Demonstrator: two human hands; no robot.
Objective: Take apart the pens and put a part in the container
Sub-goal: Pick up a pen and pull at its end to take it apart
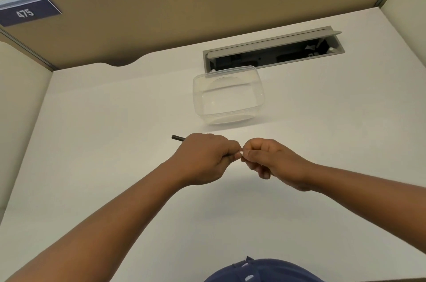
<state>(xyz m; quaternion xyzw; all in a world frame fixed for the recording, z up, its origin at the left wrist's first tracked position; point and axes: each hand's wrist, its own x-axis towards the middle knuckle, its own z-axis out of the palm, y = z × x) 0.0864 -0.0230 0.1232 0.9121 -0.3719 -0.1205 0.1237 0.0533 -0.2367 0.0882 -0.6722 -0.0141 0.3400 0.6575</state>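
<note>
Closest to the camera is a bit of dark blue cloth [265,271] at the bottom edge; what it is cannot be told. Two bare arms reach out from there over the white desk [92,143]. The left hand [202,158] is curled tight around a dark pen [178,137], and only the pen's far end pokes out past the knuckles. The right hand [274,162] meets it knuckle to knuckle, with its fingers pinched on a small pale piece [241,154] at the pen's other end. The hands seem set this way so one can hold the pen still while the other pulls or twists the end off. So the pen is up in the hands, above the desk, not apart yet as far as can be seen. Just past the hands sits a clear plastic container [228,95] with no lid and nothing in it, close by so a part can be dropped in. Behind it is an open grey cable slot [274,50], then the tan wall with a blue tag [27,13] reading 475
</note>
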